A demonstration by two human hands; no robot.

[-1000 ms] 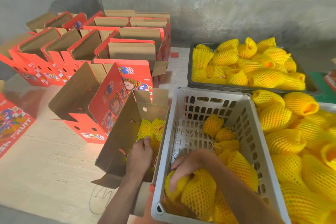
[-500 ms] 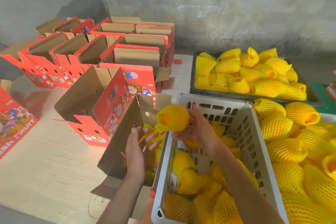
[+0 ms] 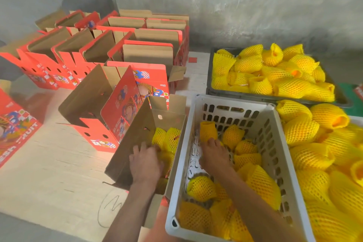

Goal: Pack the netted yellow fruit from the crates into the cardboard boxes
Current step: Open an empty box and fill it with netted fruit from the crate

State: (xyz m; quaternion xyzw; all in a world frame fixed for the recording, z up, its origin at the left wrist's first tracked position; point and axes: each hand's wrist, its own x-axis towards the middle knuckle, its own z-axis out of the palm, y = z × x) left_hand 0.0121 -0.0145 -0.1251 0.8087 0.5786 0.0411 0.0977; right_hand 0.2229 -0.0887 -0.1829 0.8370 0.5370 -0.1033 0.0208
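Observation:
The open cardboard box [image 3: 137, 135] stands left of the white slatted crate [image 3: 275, 143] and holds several netted yellow fruit [image 3: 167, 139]. My left hand [image 3: 145, 163] is down inside the box, fingers curled over a fruit there; the fingertips are hidden. My right hand [image 3: 214, 155] reaches into the crate, where its fingers close round the lower end of an upright netted fruit [image 3: 208, 130]. More netted fruit lie loose in the crate [image 3: 200, 187].
A dark tray [image 3: 214, 92] of netted fruit sits at the back right, with a heap of them [image 3: 318, 155] at the right edge. Several open red boxes [image 3: 110, 102] stand in rows on the left, and one [image 3: 11, 125] lies at the far left.
The fruit my right hand held up near the box has gone to my left hand, which dropped into the box. My right hand went back down into the crate onto another fruit.

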